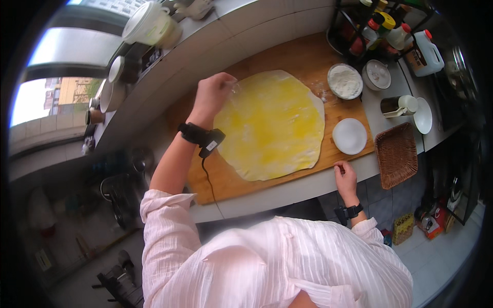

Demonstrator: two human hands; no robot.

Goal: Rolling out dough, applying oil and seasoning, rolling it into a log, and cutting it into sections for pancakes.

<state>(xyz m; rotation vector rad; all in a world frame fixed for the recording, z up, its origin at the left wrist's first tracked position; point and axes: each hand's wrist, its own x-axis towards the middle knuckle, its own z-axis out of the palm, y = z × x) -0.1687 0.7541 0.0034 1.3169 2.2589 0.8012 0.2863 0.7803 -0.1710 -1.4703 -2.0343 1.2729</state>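
A large sheet of rolled-out dough (pixel 273 123), brushed yellow as if with oil, covers much of the wooden board (pixel 215 190). Over its far left edge is my left hand (pixel 213 92), fingertips pinched together. Something whitish and blurred shows at those fingertips; I cannot make out what it is. My right hand (pixel 346 179) is loosely curled at the board's front edge, just below a white bowl (pixel 349 136), with nothing visible in it. A bowl of white flour (pixel 345 81) stands at the board's far right, with scattered flour beside it.
A brown woven basket (pixel 396 156) overhangs the counter's front edge at right. Behind it are a dark jar with a white lid (pixel 398 106), a white dish (pixel 423 115), a small bowl (pixel 376 74) and a rack of bottles (pixel 379 30). Containers (pixel 152 25) line the windowsill.
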